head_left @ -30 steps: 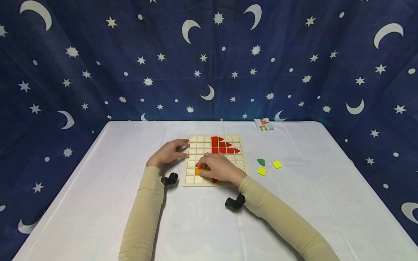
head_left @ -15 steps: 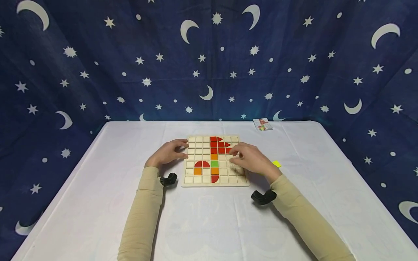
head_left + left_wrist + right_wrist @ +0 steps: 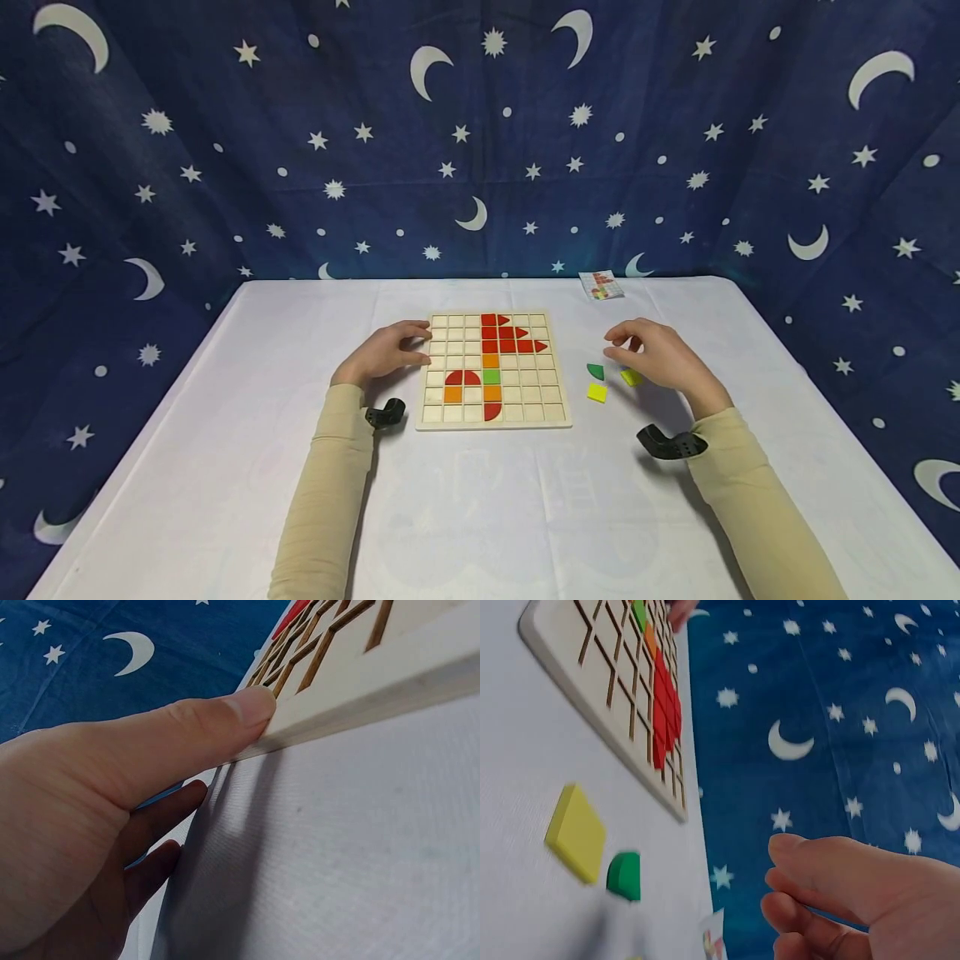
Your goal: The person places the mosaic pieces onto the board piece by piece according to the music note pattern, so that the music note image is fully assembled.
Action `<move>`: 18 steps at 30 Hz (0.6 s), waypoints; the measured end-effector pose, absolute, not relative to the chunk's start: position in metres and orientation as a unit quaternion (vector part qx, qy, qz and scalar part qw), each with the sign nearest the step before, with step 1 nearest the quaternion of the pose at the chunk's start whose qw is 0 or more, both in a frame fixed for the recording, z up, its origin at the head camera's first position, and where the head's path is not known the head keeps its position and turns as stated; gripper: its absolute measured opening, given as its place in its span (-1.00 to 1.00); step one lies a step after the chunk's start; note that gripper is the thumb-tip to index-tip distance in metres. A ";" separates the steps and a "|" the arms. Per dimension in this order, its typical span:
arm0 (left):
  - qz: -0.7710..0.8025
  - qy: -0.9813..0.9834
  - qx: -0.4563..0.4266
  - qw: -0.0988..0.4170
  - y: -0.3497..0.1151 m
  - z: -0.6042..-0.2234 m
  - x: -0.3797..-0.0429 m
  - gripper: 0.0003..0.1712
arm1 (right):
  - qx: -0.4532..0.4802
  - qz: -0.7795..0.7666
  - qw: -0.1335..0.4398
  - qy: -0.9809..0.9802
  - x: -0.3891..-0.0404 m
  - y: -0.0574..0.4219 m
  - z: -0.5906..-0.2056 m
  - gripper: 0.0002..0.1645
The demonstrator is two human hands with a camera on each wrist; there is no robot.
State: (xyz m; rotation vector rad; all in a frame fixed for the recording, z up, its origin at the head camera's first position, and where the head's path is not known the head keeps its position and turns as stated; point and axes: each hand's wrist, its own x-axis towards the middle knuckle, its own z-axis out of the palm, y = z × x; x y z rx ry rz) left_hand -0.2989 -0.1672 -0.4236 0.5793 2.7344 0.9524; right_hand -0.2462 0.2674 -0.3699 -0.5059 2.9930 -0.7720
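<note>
My left hand (image 3: 382,352) rests at the left edge of a wooden grid board (image 3: 528,387), its thumb (image 3: 251,706) touching the rim in the left wrist view. Red, orange and light green pieces lie in the board's cells, among them a red quarter-circle (image 3: 492,412) in the bottom row. My right hand (image 3: 663,358) is over the table right of the board, fingers loosely bent, holding nothing. Beneath it is a yellow square tile (image 3: 632,377), partly covered by the hand in the head view. Closer to the board lie a dark green quarter-circle (image 3: 596,372) and another yellow square tile (image 3: 597,392).
A small printed picture card (image 3: 602,285) lies near the table's far edge. The white cloth-covered table (image 3: 480,517) ends against a dark blue curtain (image 3: 405,167) with moons and stars. Black wrist cameras sit on both sleeves.
My right hand has left the orange square tile on the board's left side and moved right, past the board to the loose pieces. The left hand has stayed at the edge.
</note>
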 end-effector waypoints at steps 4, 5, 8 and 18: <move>0.322 0.921 0.198 0.096 -0.167 -0.422 -0.298 -0.37 | -0.151 -0.250 0.014 0.956 -0.244 0.280 -0.375 -0.61; 0.322 0.921 0.198 0.095 -0.167 -0.422 -0.297 -0.37 | -0.150 -0.250 0.018 0.956 -0.244 0.282 -0.376 -0.61; 0.325 0.920 0.200 0.092 -0.168 -0.422 -0.297 -0.37 | -0.146 -0.249 0.030 0.957 -0.243 0.288 -0.377 -0.59; 0.334 0.916 0.205 0.082 -0.168 -0.424 -0.297 -0.41 | -0.140 -0.245 0.062 0.957 -0.242 0.307 -0.384 -0.55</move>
